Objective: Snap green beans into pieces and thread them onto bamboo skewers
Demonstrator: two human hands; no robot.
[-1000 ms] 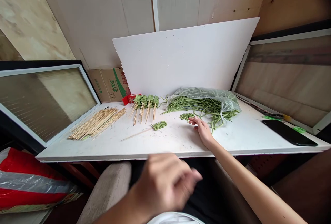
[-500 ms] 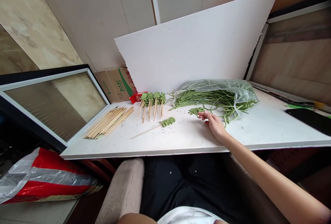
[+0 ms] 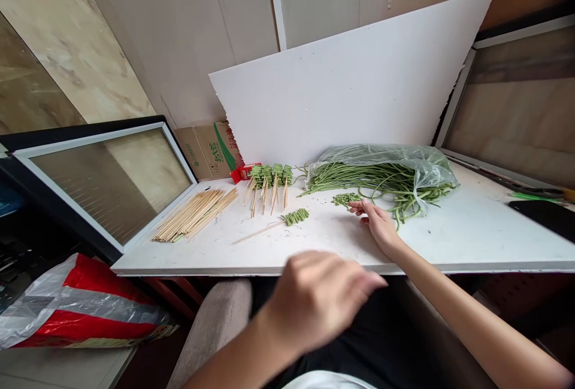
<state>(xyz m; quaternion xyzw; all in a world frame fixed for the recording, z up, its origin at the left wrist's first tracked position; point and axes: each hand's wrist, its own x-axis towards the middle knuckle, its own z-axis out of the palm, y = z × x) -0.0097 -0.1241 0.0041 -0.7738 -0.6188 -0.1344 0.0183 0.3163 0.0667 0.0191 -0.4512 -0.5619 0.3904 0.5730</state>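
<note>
My right hand [image 3: 380, 224] rests on the white table, its fingertips at the edge of a small pile of cut green bean pieces [image 3: 345, 198]. Its fingers are slightly bent and apart, and I see nothing gripped in them. Smeared by motion, my left hand [image 3: 318, 293] is over my lap in front of the table edge; its fingers cannot be made out. Between the hands and the finished bundles lies one skewer [image 3: 258, 233] threaded with a row of bean pieces [image 3: 295, 216]. Behind the pile, long green beans [image 3: 359, 176] spill from a clear plastic bag [image 3: 431, 167].
Bare bamboo skewers [image 3: 193, 215] lie heaped at the table's left. Several bean skewers [image 3: 272, 175] are stacked at the back beside a red packet [image 3: 240, 173] and a cardboard box [image 3: 206, 149]. A black phone [image 3: 545, 218] lies at the right. A white board [image 3: 354, 90] leans behind.
My left hand has come into view from below, over my lap. The right hand stays by the cut bean pieces, and the whole view has shifted slightly.
</note>
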